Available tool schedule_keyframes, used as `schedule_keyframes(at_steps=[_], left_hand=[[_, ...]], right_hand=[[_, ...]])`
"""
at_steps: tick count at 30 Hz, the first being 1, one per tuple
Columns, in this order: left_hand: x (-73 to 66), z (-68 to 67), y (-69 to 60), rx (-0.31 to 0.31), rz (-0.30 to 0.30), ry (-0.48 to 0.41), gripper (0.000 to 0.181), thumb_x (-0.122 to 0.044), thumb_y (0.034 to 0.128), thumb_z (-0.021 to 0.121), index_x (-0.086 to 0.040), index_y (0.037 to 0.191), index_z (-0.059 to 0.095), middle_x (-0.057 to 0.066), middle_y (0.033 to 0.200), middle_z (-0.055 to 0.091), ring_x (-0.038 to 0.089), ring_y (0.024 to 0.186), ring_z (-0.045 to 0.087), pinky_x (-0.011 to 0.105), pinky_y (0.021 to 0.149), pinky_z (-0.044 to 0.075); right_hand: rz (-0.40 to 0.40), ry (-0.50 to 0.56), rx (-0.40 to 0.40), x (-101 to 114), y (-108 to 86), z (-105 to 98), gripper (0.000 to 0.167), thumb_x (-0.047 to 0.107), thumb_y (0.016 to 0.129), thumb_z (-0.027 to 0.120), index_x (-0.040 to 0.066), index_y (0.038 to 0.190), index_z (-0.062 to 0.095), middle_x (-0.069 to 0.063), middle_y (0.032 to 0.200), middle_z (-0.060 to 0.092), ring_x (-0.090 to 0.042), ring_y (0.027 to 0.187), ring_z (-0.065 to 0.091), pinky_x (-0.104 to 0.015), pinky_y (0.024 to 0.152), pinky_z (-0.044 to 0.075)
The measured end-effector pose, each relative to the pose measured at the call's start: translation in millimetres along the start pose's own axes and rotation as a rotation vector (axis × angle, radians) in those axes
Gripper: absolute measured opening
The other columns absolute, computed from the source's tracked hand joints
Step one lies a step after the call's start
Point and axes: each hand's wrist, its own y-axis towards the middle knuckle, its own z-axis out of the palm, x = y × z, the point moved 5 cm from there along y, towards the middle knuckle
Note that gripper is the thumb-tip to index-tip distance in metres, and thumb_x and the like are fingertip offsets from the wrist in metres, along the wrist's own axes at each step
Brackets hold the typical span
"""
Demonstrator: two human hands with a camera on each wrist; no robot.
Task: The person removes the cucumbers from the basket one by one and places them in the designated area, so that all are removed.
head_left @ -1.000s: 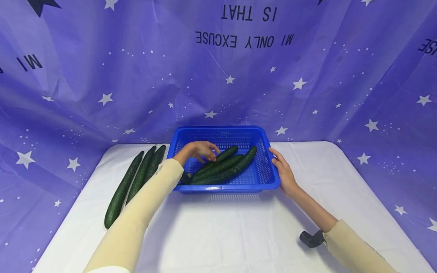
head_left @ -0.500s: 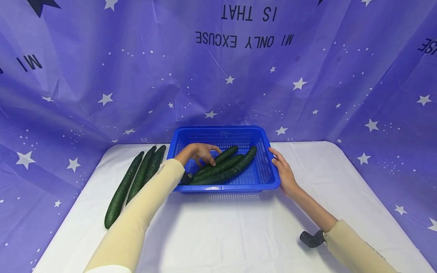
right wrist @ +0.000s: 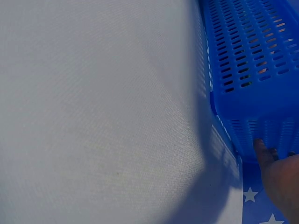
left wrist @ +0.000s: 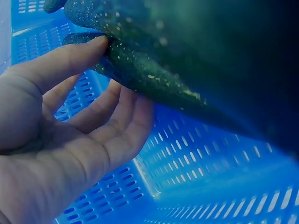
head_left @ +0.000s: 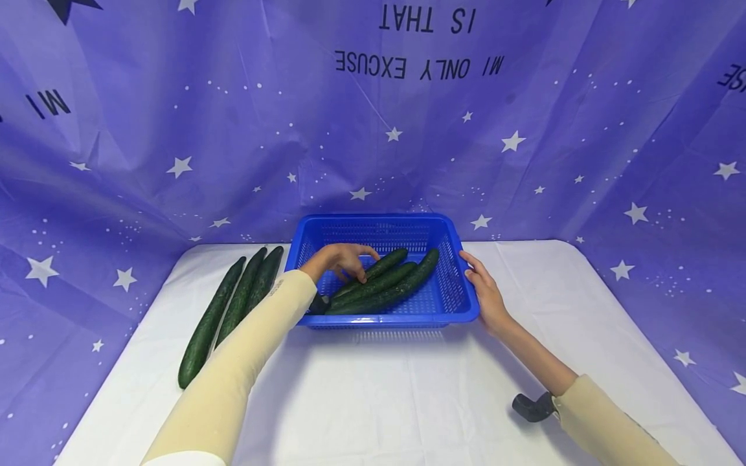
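pinching cucumber (head_left: 389,261), left grip (head_left: 346,259) (right grip (head_left: 487,292) holds basket (head_left: 408,319))

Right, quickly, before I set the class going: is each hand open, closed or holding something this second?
Left hand: closed, pinching the rearmost cucumber in the blue basket.
Right hand: closed, holding the blue basket by its right rim.

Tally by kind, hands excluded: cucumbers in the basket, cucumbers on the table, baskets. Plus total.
Cucumbers in the blue basket: 3
Cucumbers on the white table: 3
Blue basket: 1
Total: 7
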Motion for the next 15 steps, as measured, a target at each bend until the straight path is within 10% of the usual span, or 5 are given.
schedule_keyframes(at_steps=[7,15], left_hand=[[-2.3,2.2,-0.2,-0.048,0.016,0.004,0.066,0.001,0.0911,0.07,-0.021,0.148,0.045,0.018,0.141,0.047,0.03,0.127,0.051,0.051,0.097,0.048],[-2.4,1.3,-1.7,-0.092,0.068,0.051,0.063,0.003,0.0883,0.07,-0.013,0.146,0.049,0.016,0.159,0.025,0.035,0.133,0.044,0.053,0.098,0.046]], right_hand=[[-0.001,-0.002,-0.003,0.3,-0.4,-1.3,0.049,0.019,0.11,0.03,0.01,0.158,0.026,-0.024,0.15,0.033,-0.024,0.113,0.053,-0.028,0.085,0.053],[0.005,0.023,0.01,-0.6,0.2,0.5,0.049,0.018,0.11,0.029,0.009,0.158,0.025,-0.022,0.151,0.031,-0.025,0.114,0.052,-0.028,0.085,0.053]])
